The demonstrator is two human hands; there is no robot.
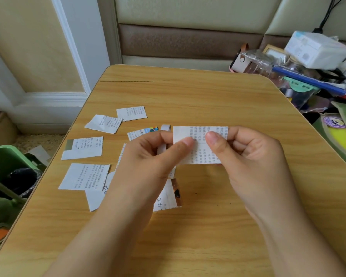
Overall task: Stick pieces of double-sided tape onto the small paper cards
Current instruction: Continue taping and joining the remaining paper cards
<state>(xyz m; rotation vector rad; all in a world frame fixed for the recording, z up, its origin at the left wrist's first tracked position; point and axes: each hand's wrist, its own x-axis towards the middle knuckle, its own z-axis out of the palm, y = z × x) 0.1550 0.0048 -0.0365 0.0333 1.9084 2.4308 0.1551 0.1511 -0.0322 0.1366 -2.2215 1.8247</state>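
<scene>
Above the middle of the wooden table (208, 100) I hold a small printed paper card (200, 148) between both hands. My left hand (148, 158) pinches its left edge with thumb and fingers, and a white roll of tape (164, 136) shows partly behind those fingers. On the card's right side my right hand (250, 154) pinches it, thumb pressed on its face. Several more printed cards (84, 147) lie on the table to the left and beneath my hands. Whether tape sits on the held card cannot be seen.
A green bin (6, 162) with a black liner stands off the table's left edge. A cluttered pile with a white box (316, 48), clear containers and pens sits at the back right. A green pouch (342, 132) lies by the right edge.
</scene>
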